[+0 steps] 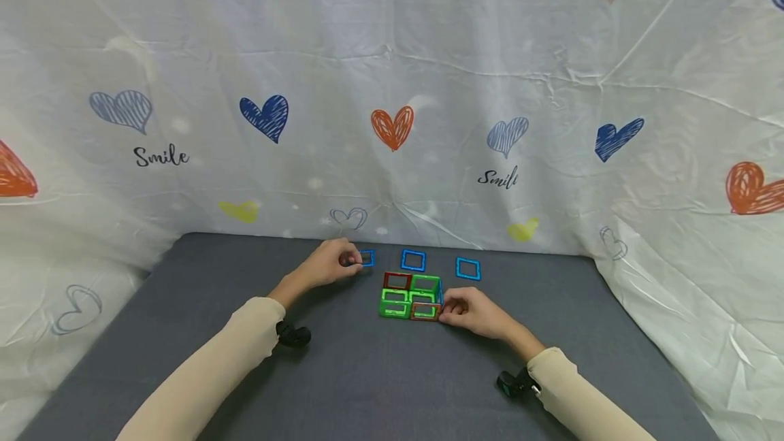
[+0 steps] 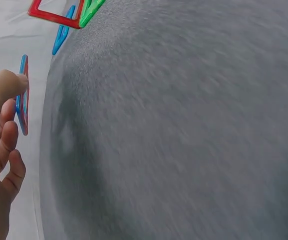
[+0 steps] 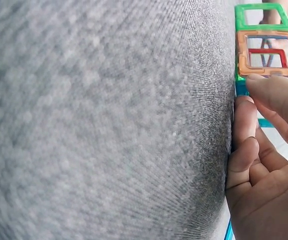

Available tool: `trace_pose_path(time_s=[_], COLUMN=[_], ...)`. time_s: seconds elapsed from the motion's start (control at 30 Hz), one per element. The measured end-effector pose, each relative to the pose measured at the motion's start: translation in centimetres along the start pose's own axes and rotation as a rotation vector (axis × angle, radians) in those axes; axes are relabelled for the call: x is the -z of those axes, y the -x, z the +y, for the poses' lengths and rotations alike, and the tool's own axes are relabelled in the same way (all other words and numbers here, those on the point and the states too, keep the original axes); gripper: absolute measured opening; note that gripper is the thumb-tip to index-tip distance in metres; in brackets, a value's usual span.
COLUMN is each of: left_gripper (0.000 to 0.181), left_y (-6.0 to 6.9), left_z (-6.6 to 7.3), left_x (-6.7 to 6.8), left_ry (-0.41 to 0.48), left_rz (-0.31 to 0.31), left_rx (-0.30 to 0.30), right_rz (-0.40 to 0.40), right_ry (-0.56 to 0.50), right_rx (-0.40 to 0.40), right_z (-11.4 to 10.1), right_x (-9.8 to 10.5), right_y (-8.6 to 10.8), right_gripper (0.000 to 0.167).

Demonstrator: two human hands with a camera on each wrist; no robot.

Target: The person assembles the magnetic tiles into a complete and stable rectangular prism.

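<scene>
Between thumb and fingers, my left hand (image 1: 333, 260) pinches a blue square frame (image 1: 367, 258) at the table's back; the left wrist view shows this blue piece (image 2: 19, 107) nearly edge-on, with red along it. My right hand (image 1: 476, 313) touches the right side of a block built of green, red, orange and blue frames (image 1: 395, 295). In the right wrist view the thumb of that hand (image 3: 268, 135) lies at the lower edge of the orange frame (image 3: 242, 60), beside a green one (image 3: 239, 20). The fingers partly hide a blue piece there.
Two more blue square frames lie behind the block, one (image 1: 413, 260) just behind it and one (image 1: 468, 269) to its right. A white sheet printed with hearts (image 1: 392, 175) hangs along the back edge of the grey table (image 1: 392, 380).
</scene>
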State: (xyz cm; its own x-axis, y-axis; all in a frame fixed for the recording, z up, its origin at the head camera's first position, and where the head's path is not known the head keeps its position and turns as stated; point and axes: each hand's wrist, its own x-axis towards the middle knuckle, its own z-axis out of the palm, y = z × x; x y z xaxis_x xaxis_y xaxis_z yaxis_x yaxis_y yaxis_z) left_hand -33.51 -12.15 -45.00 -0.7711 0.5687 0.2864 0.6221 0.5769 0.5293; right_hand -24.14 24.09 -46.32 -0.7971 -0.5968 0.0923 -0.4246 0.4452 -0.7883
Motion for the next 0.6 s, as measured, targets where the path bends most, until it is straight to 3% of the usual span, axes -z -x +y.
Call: trace_pose_path(time_s=[0.33,0.6], left_gripper=[0.008,0.006], left_y=[4.0,5.6], left_z=[-0.4,-0.6], left_x=[2.0,2.9], left_ry=[0.039,0.052], left_rz=[0.034,0.093], left_rx=[-0.019,-0.001], right_rz=[0.004,0.010], right_ry=[0.027,0.029], right_rx=[0.015,0.030], right_z=[0.3,0.0], right_x=[-0.2,-0.2], right_y=[0.1,0.2], right_gripper=[0.007,0.006])
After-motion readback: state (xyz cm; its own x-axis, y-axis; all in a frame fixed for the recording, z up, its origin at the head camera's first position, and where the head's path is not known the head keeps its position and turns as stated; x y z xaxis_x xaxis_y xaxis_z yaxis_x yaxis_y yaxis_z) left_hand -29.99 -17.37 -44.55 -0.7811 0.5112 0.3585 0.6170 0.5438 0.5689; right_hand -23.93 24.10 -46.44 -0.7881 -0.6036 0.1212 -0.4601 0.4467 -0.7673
